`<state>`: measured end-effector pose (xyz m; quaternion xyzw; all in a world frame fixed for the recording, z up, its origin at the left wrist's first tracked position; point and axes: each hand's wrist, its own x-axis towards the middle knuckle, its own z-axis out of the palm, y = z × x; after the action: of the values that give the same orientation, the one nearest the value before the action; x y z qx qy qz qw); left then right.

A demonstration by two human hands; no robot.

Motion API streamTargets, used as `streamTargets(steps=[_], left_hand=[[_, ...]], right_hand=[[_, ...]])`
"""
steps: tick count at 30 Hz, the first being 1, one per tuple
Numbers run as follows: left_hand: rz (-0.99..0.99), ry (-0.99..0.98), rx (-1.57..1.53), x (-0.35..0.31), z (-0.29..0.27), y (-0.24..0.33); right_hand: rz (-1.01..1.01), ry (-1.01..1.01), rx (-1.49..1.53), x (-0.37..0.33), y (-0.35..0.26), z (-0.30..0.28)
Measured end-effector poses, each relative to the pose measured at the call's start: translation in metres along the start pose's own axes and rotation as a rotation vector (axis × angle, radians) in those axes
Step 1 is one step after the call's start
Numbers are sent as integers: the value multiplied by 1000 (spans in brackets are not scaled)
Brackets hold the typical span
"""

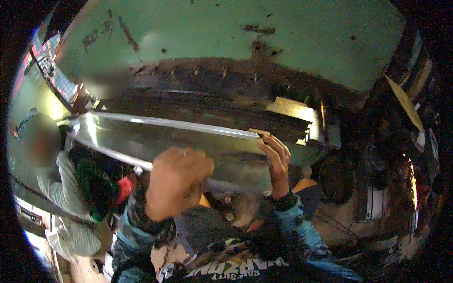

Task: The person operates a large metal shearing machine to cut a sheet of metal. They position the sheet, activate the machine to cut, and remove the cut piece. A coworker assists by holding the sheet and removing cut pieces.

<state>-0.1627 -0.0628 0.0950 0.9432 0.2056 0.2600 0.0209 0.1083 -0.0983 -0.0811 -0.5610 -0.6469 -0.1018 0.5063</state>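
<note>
A long, shiny sheet-metal panel (174, 123) with two bright raised edges stretches from the far left toward my hands. My right hand (277, 158) is at the right end of its far edge, fingers bent over the metal beside a small tan strip (259, 131). Nearer to me, my left hand (177, 181) is closed like a fist and smeared by motion. It is in front of the panel's near edge, hiding part of it. Whether its fingers grip that edge cannot be seen.
A large green machine (198, 33) with a row of bolts along its dark lower beam rises ahead. At the left, by the panel's far end, another person's grey sleeve (63, 184) shows. A lit tan block (295, 111) sits at the right of the machine; sparks (413, 184) glow farther right.
</note>
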Motion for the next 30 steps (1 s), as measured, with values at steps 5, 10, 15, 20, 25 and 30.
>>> streamTargets(steps=[5, 10, 15, 20, 25, 30], left_hand=[[-28, -41, -23, 14, -23, -7], [-48, -35, -68, 26, -25, -15], [-22, -132, -128, 33, 19, -40], [-127, -213, -179, 22, 92, -55], [-275, -316, -196, 15, 163, -67], [-300, -308, -318, 5, 220, -85]], right_hand=[[-5, -1, 184, 5, -16, 5], [92, 13, 315, -14, -8, 10], [223, -64, 262, -76, 26, 28], [762, -79, 849, -128, 48, 53], [898, -67, 846, -158, 72, 62], [723, -253, 572, -192, 112, 77]])
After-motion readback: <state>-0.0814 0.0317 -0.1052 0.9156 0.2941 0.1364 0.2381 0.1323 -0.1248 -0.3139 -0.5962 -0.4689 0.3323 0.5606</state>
